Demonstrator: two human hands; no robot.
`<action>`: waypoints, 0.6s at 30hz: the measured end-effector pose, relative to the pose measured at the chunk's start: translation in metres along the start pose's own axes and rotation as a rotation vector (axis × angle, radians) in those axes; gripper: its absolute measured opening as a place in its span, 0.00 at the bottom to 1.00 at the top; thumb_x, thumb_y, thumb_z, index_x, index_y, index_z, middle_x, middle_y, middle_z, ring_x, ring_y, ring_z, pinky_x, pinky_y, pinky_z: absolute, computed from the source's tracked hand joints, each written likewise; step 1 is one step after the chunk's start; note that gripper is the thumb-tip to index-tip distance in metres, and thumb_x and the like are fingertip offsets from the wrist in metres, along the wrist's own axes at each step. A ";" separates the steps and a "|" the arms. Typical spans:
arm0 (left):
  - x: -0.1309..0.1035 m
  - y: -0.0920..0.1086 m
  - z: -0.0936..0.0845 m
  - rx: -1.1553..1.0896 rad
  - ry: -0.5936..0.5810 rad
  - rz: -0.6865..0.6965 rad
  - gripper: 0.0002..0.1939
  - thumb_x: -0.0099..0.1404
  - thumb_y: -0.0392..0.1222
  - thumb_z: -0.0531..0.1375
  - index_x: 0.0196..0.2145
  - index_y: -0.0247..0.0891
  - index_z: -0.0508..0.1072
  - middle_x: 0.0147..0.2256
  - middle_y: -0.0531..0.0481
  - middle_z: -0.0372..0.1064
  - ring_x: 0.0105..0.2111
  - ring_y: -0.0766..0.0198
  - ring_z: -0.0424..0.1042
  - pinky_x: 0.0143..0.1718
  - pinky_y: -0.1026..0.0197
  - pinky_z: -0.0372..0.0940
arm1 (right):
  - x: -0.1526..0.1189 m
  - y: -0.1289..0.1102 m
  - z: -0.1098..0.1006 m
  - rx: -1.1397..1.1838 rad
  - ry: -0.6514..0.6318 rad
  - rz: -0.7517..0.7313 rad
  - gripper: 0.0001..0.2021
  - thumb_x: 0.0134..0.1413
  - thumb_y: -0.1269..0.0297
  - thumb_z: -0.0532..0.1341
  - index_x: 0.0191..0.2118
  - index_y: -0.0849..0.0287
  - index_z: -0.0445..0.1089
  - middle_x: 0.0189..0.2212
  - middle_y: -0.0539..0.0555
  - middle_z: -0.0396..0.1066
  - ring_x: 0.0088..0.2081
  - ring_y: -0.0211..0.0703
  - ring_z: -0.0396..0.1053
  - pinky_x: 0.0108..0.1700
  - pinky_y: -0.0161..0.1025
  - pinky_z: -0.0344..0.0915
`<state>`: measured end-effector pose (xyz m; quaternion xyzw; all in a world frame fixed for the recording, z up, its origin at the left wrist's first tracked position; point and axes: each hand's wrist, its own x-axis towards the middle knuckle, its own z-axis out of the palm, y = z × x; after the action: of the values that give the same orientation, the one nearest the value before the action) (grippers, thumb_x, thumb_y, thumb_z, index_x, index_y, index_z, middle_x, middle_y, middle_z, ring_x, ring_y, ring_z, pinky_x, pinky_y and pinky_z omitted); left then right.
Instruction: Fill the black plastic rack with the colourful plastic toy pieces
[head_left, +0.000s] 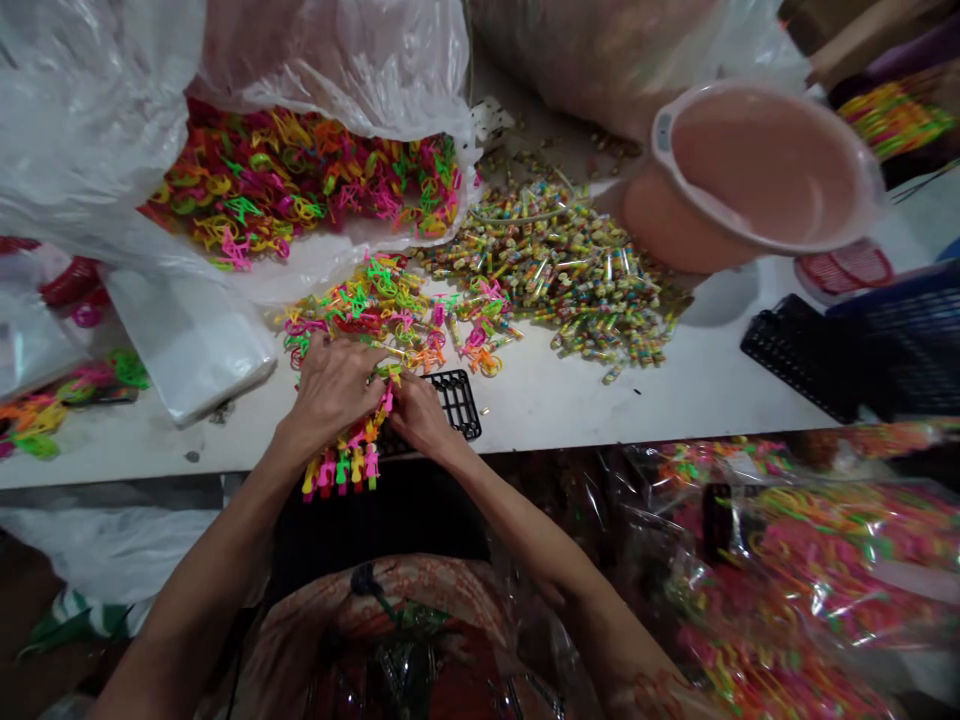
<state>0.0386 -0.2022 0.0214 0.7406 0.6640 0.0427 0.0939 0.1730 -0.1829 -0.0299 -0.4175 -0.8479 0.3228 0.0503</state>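
Where the white table (570, 400) meets the person's lap, a bunch of neon toys (346, 462) sits under the left hand (334, 385), its pink, yellow and green ends hanging out below the palm toward the table edge. The left hand's fingers are curled down over the bunch, clasping it. The right hand (420, 415) lies just beside it, touching the bunch from the right with fingers drawn together; exactly what those fingertips pinch cannot be told. Under the right hand is a black grid tray (459, 400), partly covered. Just beyond both hands lies a loose heap of the same toys (390, 310), and further right a spread of small wrapped sticks (577, 270). A clear bag of toys (300, 180) lies open behind, and a pink tub (757, 170) stands tilted at the far right.
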 end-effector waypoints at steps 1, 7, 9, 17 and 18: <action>0.000 0.000 0.001 0.011 0.008 -0.002 0.18 0.61 0.38 0.50 0.42 0.41 0.78 0.37 0.44 0.77 0.43 0.50 0.73 0.51 0.44 0.58 | 0.000 0.000 0.000 -0.003 0.003 -0.001 0.12 0.50 0.76 0.52 0.38 0.61 0.69 0.40 0.60 0.70 0.42 0.48 0.68 0.41 0.38 0.61; 0.000 0.003 0.003 0.010 0.022 0.033 0.22 0.59 0.33 0.49 0.44 0.44 0.78 0.39 0.47 0.76 0.40 0.55 0.74 0.43 0.53 0.64 | 0.003 -0.002 0.000 -0.082 -0.022 0.023 0.11 0.51 0.74 0.53 0.38 0.60 0.70 0.41 0.59 0.71 0.41 0.48 0.68 0.39 0.39 0.61; 0.001 0.002 0.003 0.005 -0.002 0.026 0.21 0.59 0.32 0.49 0.42 0.43 0.78 0.40 0.46 0.76 0.38 0.56 0.74 0.38 0.56 0.65 | 0.003 -0.002 0.000 -0.086 -0.018 0.020 0.11 0.52 0.75 0.53 0.38 0.60 0.70 0.41 0.59 0.71 0.41 0.48 0.68 0.39 0.39 0.61; 0.002 -0.004 0.003 -0.068 0.020 0.020 0.23 0.62 0.34 0.47 0.48 0.40 0.75 0.49 0.46 0.74 0.44 0.57 0.74 0.43 0.56 0.66 | 0.002 -0.003 0.002 -0.110 -0.012 0.014 0.10 0.56 0.72 0.53 0.39 0.60 0.70 0.43 0.59 0.70 0.43 0.48 0.69 0.41 0.39 0.62; 0.000 -0.005 0.000 -0.084 0.035 0.035 0.24 0.64 0.35 0.46 0.52 0.39 0.73 0.51 0.46 0.73 0.46 0.57 0.73 0.46 0.55 0.66 | 0.003 -0.003 0.003 -0.123 -0.017 0.011 0.10 0.56 0.72 0.53 0.40 0.60 0.70 0.43 0.59 0.70 0.44 0.49 0.69 0.41 0.40 0.62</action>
<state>0.0338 -0.2022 0.0205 0.7466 0.6501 0.0851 0.1126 0.1679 -0.1837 -0.0309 -0.4215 -0.8643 0.2741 0.0156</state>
